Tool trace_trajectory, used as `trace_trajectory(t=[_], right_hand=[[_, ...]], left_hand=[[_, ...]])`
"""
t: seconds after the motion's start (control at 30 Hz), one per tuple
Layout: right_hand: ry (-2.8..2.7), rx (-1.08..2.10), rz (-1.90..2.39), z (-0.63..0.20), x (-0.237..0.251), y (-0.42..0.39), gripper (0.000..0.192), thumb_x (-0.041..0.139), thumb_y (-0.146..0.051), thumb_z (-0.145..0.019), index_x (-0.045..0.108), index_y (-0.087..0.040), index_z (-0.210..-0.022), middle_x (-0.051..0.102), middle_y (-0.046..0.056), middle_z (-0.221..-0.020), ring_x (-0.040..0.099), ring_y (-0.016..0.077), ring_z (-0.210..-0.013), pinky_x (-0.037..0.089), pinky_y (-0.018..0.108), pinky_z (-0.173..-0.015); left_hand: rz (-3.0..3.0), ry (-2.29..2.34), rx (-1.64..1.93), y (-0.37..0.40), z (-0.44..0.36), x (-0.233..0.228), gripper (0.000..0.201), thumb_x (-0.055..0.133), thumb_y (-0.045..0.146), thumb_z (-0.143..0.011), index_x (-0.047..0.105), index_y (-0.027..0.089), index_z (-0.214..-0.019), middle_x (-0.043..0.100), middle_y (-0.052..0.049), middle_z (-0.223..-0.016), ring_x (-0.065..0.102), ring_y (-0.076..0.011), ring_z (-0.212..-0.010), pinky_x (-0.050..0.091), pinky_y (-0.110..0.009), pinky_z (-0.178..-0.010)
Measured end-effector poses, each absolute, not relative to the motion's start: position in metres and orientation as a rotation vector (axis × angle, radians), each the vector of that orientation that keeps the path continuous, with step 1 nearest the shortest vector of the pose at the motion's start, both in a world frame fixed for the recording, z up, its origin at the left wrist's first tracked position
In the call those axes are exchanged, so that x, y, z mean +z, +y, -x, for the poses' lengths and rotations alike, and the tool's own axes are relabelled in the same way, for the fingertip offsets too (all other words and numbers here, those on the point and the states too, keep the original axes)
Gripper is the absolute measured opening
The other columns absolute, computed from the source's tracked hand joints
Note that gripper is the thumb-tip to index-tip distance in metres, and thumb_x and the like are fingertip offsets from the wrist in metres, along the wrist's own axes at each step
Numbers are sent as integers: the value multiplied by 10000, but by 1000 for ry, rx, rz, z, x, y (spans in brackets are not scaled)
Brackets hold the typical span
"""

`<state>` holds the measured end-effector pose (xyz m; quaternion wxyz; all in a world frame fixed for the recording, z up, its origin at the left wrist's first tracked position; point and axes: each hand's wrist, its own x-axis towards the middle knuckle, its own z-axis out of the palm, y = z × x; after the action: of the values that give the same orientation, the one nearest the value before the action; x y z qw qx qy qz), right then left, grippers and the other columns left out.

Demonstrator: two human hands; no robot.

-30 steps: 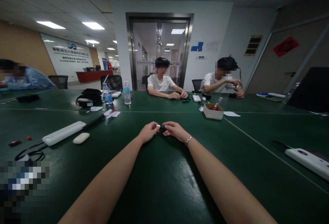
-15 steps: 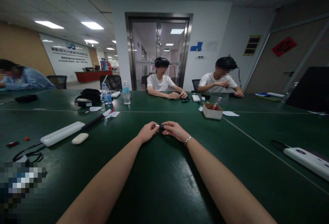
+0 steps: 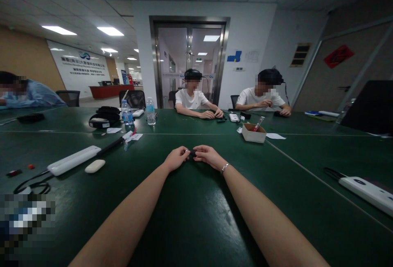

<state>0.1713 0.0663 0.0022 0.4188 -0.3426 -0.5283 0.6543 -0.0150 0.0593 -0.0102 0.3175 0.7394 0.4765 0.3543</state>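
Note:
My left hand (image 3: 176,158) and my right hand (image 3: 208,155) meet fingertip to fingertip over the dark green table (image 3: 196,218), both forearms stretched out along it. Between the fingers sits a small dark object (image 3: 192,152) with a light metallic end towards the left hand; both hands pinch it. What the object is cannot be made out. A thin bracelet (image 3: 225,167) circles my right wrist.
To the left lie a white power strip (image 3: 73,160), a white oval case (image 3: 95,166) and black cables (image 3: 33,185). A cardboard box (image 3: 253,133) stands ahead right, two water bottles (image 3: 126,112) ahead left, another white power strip (image 3: 367,190) at right. Two people sit opposite, another at far left.
My hands have stayed together on the small object, fingers shifting only slightly. The person at the far right has lowered a hand towards the table.

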Motion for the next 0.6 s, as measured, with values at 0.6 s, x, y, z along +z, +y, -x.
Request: trace_trajectory(t=[0.6], right_hand=[[-1874, 768, 1093, -144, -16, 65, 558, 731, -115, -542, 544, -219, -1058, 545, -44, -743, 502, 99, -614, 446, 232, -593]], left_hand=[[-1978, 1230, 1011, 56, 14, -6, 342, 452, 487, -778, 527, 180, -910, 571, 4, -729, 528, -120, -612, 401, -239, -591]])
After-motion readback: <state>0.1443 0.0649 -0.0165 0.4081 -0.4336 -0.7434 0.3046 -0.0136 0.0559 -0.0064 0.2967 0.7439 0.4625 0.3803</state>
